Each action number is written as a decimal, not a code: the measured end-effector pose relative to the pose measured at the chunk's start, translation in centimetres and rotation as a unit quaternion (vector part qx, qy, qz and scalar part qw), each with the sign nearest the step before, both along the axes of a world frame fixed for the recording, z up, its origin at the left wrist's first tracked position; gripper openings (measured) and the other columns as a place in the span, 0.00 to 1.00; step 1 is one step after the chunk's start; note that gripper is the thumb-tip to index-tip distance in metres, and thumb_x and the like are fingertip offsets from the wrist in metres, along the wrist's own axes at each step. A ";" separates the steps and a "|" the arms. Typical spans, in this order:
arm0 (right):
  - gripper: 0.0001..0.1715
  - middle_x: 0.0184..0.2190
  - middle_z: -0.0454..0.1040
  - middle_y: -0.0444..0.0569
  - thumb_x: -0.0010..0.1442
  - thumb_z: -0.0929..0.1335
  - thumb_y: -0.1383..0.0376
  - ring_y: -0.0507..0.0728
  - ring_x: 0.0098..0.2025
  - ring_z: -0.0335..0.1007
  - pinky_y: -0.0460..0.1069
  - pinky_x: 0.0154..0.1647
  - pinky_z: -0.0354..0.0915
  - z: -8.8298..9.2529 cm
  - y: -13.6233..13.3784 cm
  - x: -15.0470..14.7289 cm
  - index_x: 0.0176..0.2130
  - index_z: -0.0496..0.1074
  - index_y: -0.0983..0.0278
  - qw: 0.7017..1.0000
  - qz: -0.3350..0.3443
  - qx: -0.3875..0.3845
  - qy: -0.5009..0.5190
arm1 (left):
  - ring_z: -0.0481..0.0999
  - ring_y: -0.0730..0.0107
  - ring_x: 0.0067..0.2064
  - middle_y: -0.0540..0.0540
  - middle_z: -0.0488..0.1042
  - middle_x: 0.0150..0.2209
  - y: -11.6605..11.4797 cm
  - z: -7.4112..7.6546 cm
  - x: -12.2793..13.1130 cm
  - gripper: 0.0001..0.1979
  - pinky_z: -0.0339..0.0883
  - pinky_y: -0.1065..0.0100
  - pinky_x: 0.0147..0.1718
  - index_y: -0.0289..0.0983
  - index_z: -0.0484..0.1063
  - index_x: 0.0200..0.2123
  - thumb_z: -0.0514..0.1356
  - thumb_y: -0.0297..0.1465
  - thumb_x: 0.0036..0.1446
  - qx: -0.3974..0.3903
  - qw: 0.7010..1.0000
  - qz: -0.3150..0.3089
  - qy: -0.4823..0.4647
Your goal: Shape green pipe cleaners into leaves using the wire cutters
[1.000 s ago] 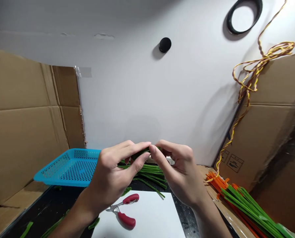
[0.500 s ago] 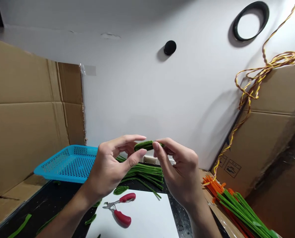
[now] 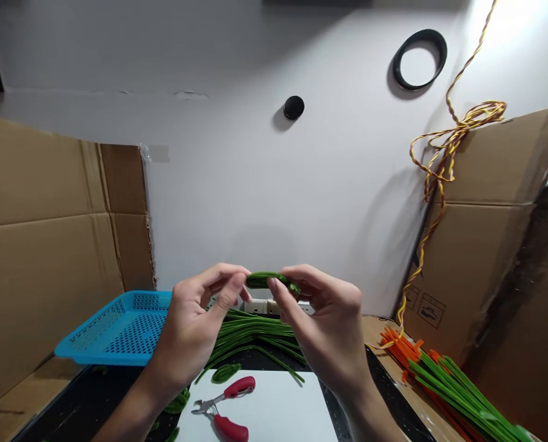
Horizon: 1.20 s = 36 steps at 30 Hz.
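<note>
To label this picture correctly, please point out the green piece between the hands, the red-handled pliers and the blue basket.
Green piece (image 3: 261,280), head view, exposed part.
Red-handled pliers (image 3: 240,387), head view, upper handle.
Blue basket (image 3: 108,358), head view, front wall.

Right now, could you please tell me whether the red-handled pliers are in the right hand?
No, the red-handled pliers lie on the white sheet, while the right hand holds a green piece.

1. Looped piece (image 3: 261,280): between left hand (image 3: 195,316) and right hand (image 3: 329,319).
2. Pliers (image 3: 240,387): on sheet (image 3: 283,405).
3. Stem bundle (image 3: 255,328): just behind sheet.
4. Basket (image 3: 112,357): left of stem bundle, beside left cardboard panel (image 3: 38,202).
5. Second bundle (image 3: 448,377): right of sheet, before right cardboard panel (image 3: 480,258).
6. Cord (image 3: 462,126): along right cardboard panel's edge.
</note>
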State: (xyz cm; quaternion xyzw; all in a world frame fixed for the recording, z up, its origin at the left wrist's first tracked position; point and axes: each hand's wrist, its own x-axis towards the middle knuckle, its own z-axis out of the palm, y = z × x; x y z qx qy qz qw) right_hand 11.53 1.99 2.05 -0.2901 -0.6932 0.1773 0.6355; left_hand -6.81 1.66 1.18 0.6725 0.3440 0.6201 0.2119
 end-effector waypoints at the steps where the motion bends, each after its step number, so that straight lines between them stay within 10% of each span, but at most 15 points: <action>1: 0.08 0.24 0.74 0.43 0.65 0.73 0.63 0.51 0.24 0.68 0.47 0.23 0.66 0.0 0.0 0.0 0.34 0.79 0.63 1.000 0.002 -0.009 0.005 | 0.78 0.70 0.36 0.49 0.79 0.31 0.0 0.0 0.0 0.14 0.73 0.71 0.39 0.40 0.82 0.43 0.60 0.43 0.72 -0.008 1.000 -0.005 -0.005; 36: 0.06 0.24 0.78 0.43 0.63 0.74 0.66 0.51 0.21 0.71 0.47 0.21 0.68 0.6 -0.6 0.4 0.32 0.80 0.61 0.999 0.003 0.025 -0.022 | 0.74 0.71 0.36 0.51 0.76 0.35 -0.5 -0.1 0.6 0.03 0.69 0.68 0.38 0.41 0.74 0.40 0.62 0.30 0.70 0.138 0.979 0.102 0.109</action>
